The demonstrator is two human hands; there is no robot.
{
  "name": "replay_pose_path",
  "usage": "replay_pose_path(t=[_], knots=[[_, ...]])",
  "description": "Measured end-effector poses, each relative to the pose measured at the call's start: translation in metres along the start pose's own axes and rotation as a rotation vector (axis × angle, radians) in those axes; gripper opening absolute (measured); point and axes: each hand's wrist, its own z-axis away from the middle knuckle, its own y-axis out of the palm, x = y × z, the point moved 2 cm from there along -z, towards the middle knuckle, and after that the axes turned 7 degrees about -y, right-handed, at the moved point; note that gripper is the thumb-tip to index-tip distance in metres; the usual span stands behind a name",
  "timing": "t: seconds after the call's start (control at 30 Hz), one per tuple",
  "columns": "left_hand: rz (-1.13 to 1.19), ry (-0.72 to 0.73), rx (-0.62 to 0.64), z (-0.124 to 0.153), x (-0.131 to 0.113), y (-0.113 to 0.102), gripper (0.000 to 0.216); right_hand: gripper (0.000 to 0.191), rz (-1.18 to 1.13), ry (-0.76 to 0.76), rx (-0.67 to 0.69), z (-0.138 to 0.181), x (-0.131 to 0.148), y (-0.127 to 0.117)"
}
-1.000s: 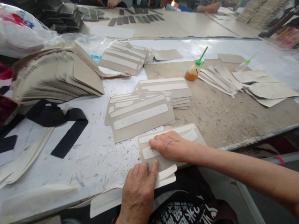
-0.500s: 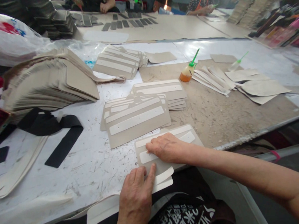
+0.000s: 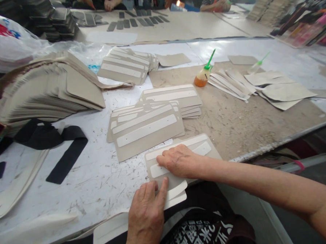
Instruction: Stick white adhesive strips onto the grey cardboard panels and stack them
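Observation:
A beige rectangular panel [image 3: 210,141] with pale strips on it lies at the table's near edge. My right hand [image 3: 178,159] rests on it, fingers curled, over a pale strip [image 3: 156,171] with its far end slanting up to the right. Whatever is inside those curled fingers is hidden. Below it, my left hand [image 3: 147,212] has its index finger stretched onto the panel's lower part. Loose white strips [image 3: 110,230] pass under that palm and stick out on both sides, beyond the table edge; the thumb is hidden.
Similar panels with strips [image 3: 150,137] lie fanned just beyond. A thick stack of panels [image 3: 49,95] and black bands [image 3: 67,152] are at left. Right of centre stands a glue bottle with a green nozzle [image 3: 201,78], beside loose pale pieces [image 3: 284,90]. Other people sit across the table.
The whole view has shifted slightly to the left and up. Both hands keep the same pose on the panel, and no object has visibly moved.

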Motion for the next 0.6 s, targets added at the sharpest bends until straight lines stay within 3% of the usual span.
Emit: replay_pose_path(t=[0.23, 0.6], knots=[[0.026, -0.002, -0.065, 0.000, 0.000, 0.003, 0.044, 0.021, -0.055, 0.020, -0.039, 0.002, -0.005, -0.003], [0.030, -0.069, -0.034, -0.002, -0.003, 0.003, 0.042, 0.031, -0.148, 0.273, -0.106, 0.015, -0.013, -0.013]])
